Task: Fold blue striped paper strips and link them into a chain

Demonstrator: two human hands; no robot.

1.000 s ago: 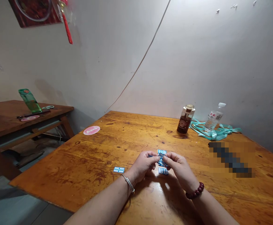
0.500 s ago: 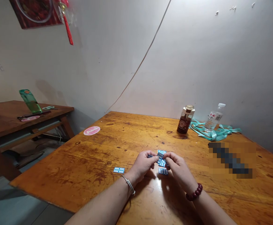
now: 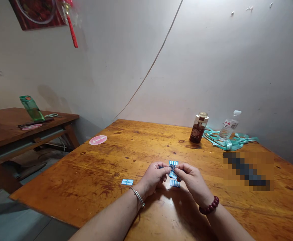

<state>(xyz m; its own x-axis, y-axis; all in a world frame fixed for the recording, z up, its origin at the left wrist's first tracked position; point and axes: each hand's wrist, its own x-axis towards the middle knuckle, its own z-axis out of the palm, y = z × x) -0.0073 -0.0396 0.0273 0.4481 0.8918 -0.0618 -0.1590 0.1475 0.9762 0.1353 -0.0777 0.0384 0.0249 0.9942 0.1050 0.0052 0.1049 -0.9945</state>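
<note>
My left hand (image 3: 155, 174) and my right hand (image 3: 190, 177) meet above the table, thumbs and fingertips pinched together. Between them is a small dark, blue-edged rectangular piece (image 3: 172, 166), too small to name more exactly; both hands seem to grip it. Just beneath the fingertips lie white pieces with blue borders (image 3: 172, 174), partly covered. A row of similar pieces (image 3: 173, 162) shows beyond the fingers, and another group (image 3: 174, 183) lies on the near side. Left of my left wrist is a separate block of blue-bordered pieces (image 3: 127, 181).
The wooden table (image 3: 106, 207) carries a round pink number card (image 3: 98, 140), a dark-filled bottle (image 3: 198, 128), a clear water bottle (image 3: 229, 126) and turquoise ribbon (image 3: 229, 145). A blurred-out dark object (image 3: 246, 170) lies at right. A green bottle (image 3: 32, 108) stands on another table.
The fingertips of both hands have drawn closer together, and the small piece between them has turned, showing less of its face. The hands otherwise stay in place.
</note>
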